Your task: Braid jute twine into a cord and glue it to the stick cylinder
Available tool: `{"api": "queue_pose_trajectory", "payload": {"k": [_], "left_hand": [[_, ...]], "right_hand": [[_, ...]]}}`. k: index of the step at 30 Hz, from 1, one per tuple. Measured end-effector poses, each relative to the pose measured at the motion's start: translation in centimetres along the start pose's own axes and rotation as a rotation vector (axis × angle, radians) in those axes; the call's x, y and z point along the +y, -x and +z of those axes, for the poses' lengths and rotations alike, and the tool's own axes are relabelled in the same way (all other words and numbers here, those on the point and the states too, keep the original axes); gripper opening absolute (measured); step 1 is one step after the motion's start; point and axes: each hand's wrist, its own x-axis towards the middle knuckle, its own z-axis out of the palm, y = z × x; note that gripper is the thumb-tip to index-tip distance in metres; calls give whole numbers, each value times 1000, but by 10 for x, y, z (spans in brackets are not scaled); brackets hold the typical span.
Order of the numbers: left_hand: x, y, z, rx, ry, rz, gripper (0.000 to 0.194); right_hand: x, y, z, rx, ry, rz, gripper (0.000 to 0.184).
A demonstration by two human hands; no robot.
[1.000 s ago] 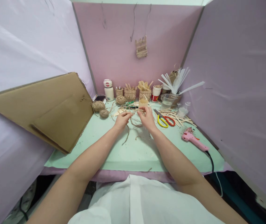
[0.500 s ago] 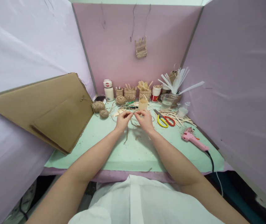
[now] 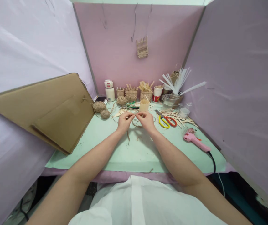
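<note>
Over the middle of the table, my left hand point(image 3: 125, 121) and my right hand point(image 3: 146, 120) meet fingertip to fingertip. Both are closed in a pinch on brown twine point(image 3: 128, 137), whose loose end dangles below my left hand. The twine between the fingertips is too small to see well. More twine curls on the table behind and under the hands. Just beyond my right hand stands a small pale wooden holder point(image 3: 144, 105). Scissors point(image 3: 164, 120) with one yellow and one red handle lie right of my right hand.
Balls of twine point(image 3: 99, 107) sit at the left, near a leaning cardboard sheet point(image 3: 61, 112). A pink glue gun point(image 3: 196, 141) with a cord lies at the right. Baskets of craft sticks point(image 3: 131, 93), a white jar point(image 3: 110, 91) and a cup of white strips point(image 3: 176, 97) line the back.
The fingertips have drawn slightly closer together, and the twine end under my left hand has swung a little to the right. Everything else stays in place.
</note>
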Motion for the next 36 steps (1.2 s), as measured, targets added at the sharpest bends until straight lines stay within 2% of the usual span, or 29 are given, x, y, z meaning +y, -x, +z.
{"api": "queue_pose_trajectory", "payload": {"k": [9,19,21,24,27,29,32,36], "left_hand": [[8,4,-1,-29,-54,80,8],[1,2,6,69,-5,-59,5],[1,2,6,74,77,-152,1],[1,0,6,37,330,-408,6],[0,-4,4,-66,617,-646,13],[-2,-6,2,-133,731,-726,16],[-3,-6,1,-136,716,-690,20],[-4,-3,2,-54,497,-489,23]], "right_hand": [[-3,3,0,5,7,-12,19],[2,5,6,-40,2,-44,14],[3,5,8,-51,-16,-55,15],[3,5,9,-65,-68,-53,17],[3,6,9,-74,-103,-39,19],[2,5,9,-80,-115,-29,19],[1,5,9,-94,-136,2,20],[-2,4,6,-107,-121,44,24]]}}
